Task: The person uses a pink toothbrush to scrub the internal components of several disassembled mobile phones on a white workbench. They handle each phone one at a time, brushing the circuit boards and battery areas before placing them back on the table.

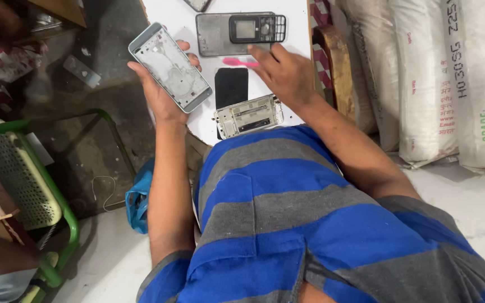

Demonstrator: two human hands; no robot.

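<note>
Nearby, phone frame, black panel.

The person is wearing a short-sleeved shirt in broad horizontal stripes, bright blue alternating with mid grey. A seam is running across the chest where the stripes break and shift slightly. The sleeve at seven o'clock is ending above the elbow, its hem grey over blue. The sleeve at four o'clock is showing grey with a blue band. Both forearms are showing bare, with no watch, ring or band visible on the left hand or the right hand.
</note>
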